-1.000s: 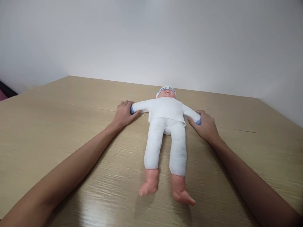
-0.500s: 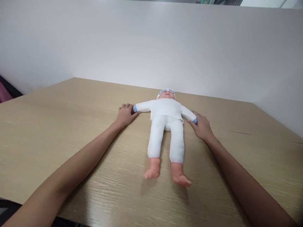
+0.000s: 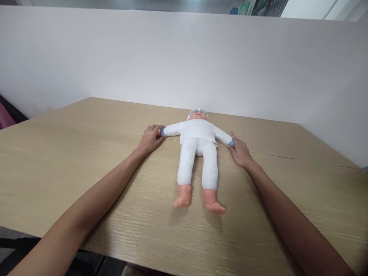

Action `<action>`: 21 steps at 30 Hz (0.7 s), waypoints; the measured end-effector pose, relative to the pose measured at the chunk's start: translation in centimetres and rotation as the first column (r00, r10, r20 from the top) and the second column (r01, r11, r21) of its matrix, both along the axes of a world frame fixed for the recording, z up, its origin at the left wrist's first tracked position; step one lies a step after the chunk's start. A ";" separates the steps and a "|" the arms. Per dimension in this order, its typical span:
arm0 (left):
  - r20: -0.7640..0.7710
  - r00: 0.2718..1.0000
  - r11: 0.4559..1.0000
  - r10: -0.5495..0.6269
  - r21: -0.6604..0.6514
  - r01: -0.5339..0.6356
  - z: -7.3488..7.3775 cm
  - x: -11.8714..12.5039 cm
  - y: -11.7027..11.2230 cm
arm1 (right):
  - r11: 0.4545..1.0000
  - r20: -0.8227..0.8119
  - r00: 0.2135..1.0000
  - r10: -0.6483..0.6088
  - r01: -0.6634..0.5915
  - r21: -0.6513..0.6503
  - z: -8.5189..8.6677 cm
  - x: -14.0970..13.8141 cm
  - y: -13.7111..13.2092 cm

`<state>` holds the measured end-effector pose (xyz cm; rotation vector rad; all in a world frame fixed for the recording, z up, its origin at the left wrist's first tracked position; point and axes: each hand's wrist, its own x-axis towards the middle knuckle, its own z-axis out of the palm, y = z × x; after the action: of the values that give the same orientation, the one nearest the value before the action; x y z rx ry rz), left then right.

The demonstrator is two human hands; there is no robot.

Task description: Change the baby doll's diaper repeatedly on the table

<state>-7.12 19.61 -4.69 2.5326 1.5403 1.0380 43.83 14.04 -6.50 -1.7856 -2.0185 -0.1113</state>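
Doll (image 3: 199, 138) is found laid on its back, face up, near the middle of the desk (image 3: 74, 161), its head set toward the pale partition (image 3: 184, 65) at the far edge. With its trunk taken as the clock centre, the lettered headband (image 3: 197, 111) is noted at 12 and the bare feet (image 3: 183, 196) on either side of 6.

At 9 o'clock, one blue cuff is met by the left hand (image 3: 149, 138), its grip curled about the doll's hand. Between 3 and 4, the other blue cuff (image 3: 230, 142) is pinched between thumb and fingers by the right hand (image 3: 240, 152).

Progress is judged as follows: the doll is clothed in a white top (image 3: 198, 129) and white trousers (image 3: 210, 168), and both its arms are drawn outward. The feet are uncovered, and neither wrist is yet released. Whether anything further is outstanding cannot be established.
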 end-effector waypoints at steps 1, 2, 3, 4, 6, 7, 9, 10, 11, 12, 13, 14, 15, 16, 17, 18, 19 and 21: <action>0.001 1.000 1.000 -0.001 0.001 0.001 0.0 0.0 0.0 | 1.000 -0.001 1.000 0.001 -0.001 0.005 0.0 0.1 0.1; 0.002 1.000 1.000 -0.002 0.002 0.002 0.0 0.1 -0.1 | 1.000 -0.003 1.000 0.001 -0.001 0.008 0.0 0.2 0.2; 0.003 1.000 1.000 -0.001 0.003 0.001 0.0 0.1 -0.2 | 1.000 -0.005 1.000 0.001 -0.001 0.011 0.0 0.3 0.2; 0.004 1.000 1.000 0.000 0.004 0.000 0.1 0.2 -0.3 | 1.000 -0.008 1.000 0.003 -0.003 0.015 0.0 0.3 0.2; 0.007 1.000 1.000 0.005 0.008 -0.005 0.1 0.3 -0.7 | 1.000 -0.011 1.000 0.013 -0.012 0.027 0.1 0.3 0.2; 0.010 1.000 1.000 0.009 0.010 -0.009 0.2 0.4 -0.9 | 0.999 -0.012 1.000 0.020 -0.020 0.034 0.1 0.2 0.1; 0.019 1.000 1.000 0.021 0.017 -0.021 0.4 0.4 -1.4 | 0.998 -0.010 0.999 0.032 -0.031 0.055 0.3 -0.2 -0.4; 0.026 0.999 0.999 0.029 0.023 -0.030 0.6 0.4 -1.8 | 0.997 -0.009 0.999 0.034 -0.033 0.072 0.5 -0.5 -0.8; 0.034 0.999 0.999 0.038 0.029 -0.039 0.7 0.3 -2.1 | 0.995 -0.007 0.999 0.034 -0.033 0.095 0.7 -0.8 -1.2; 0.044 0.998 0.998 0.047 0.036 -0.048 0.9 0.3 -2.6 | 0.991 -0.005 0.999 0.033 -0.032 0.126 0.9 -1.1 -1.7; 0.054 0.997 0.997 0.054 0.044 -0.056 1.1 0.2 -3.1 | 0.986 -0.003 0.999 0.036 -0.035 0.164 1.2 -1.4 -2.3; 0.065 0.996 0.997 0.058 0.052 -0.062 1.2 0.2 -3.6 | 0.978 -0.001 0.999 0.045 -0.044 0.205 1.5 -1.7 -2.9; 0.076 0.995 0.996 0.059 0.061 -0.064 1.3 0.2 -4.3 | 0.968 -0.003 0.998 0.059 -0.056 0.244 1.8 -2.0 -3.5; 0.087 0.995 0.996 0.057 0.070 -0.063 1.4 0.2 -4.9 | 0.958 -0.011 0.997 0.073 -0.067 0.280 2.1 -2.4 -4.1; 0.096 0.994 0.995 0.051 0.080 -0.059 1.5 0.3 -5.7 | 0.948 -0.026 0.996 0.082 -0.071 0.311 2.4 -2.9 -4.7; 0.105 0.994 0.995 0.042 0.089 -0.051 1.6 0.4 -6.4 | 0.939 -0.048 0.995 0.086 -0.065 0.337 2.7 -3.6 -5.3; 0.112 0.993 0.994 0.029 0.098 -0.040 1.9 0.6 -7.2 | 0.932 -0.077 0.993 0.084 -0.051 0.359 3.2 -4.4 -5.9; 0.115 0.993 0.994 -0.002 0.112 -0.011 2.8 1.1 -8.9 | 0.916 -0.151 0.986 0.078 -0.011 0.401 4.4 -6.5 -7.5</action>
<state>-6.02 10.75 -1.92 2.4895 1.4991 1.2816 37.30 6.50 -2.12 -1.4414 -1.7659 -0.3277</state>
